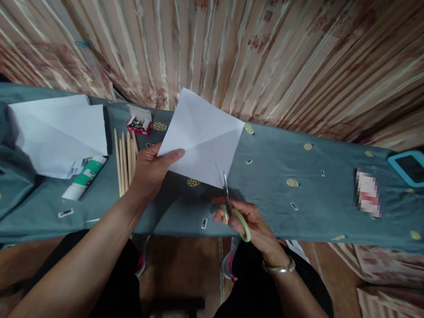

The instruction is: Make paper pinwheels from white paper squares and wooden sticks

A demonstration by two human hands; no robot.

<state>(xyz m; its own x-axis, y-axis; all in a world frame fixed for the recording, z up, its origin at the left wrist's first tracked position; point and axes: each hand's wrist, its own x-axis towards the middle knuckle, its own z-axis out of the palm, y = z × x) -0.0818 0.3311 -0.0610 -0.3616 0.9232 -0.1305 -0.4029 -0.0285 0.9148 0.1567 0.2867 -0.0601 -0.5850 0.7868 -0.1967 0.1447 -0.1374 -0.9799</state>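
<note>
My left hand (153, 167) pinches a creased white sheet of paper (205, 137) by its lower left corner, thumb on top. The sheet is roughly square, with fold lines crossing near its middle, and is tilted up off the table. In my right hand (248, 219) is a pair of scissors (240, 223) with pale green handles. Their blades are parted and point up at the sheet's lower right edge; whether they touch the paper I cannot tell.
On the left of the cloth-covered table (262, 197) are more white sheets (58, 129), a green and white glue stick (87, 175), several wooden sticks (122, 162) and a small red box (140, 121) of metal bits. Far right lie a blue-framed tablet (415, 169) and a blurred packet (367, 194).
</note>
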